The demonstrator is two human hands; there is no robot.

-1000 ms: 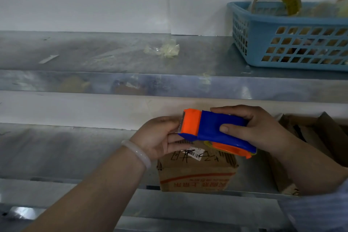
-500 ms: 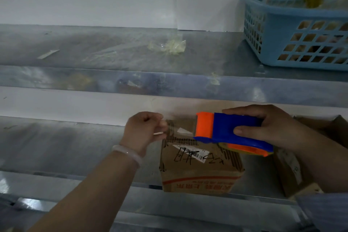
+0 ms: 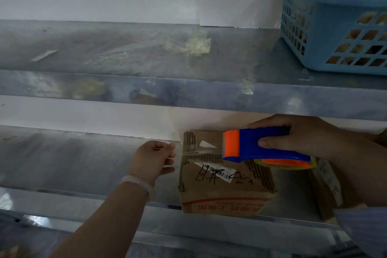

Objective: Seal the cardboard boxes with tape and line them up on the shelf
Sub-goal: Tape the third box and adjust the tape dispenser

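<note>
Sealing step under way. Left hand (image 3: 152, 159) pinches tape (image 3: 201, 153) beside box (image 3: 226, 190); right hand (image 3: 303, 134) grips dispenser (image 3: 261, 146) above it. Next, probably: press tape flat.

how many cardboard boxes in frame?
2. One box sits at the lower shelf's front edge, beneath the tape dispenser; the second box stands to its right, partly behind the right arm. More may be hidden there.
</note>
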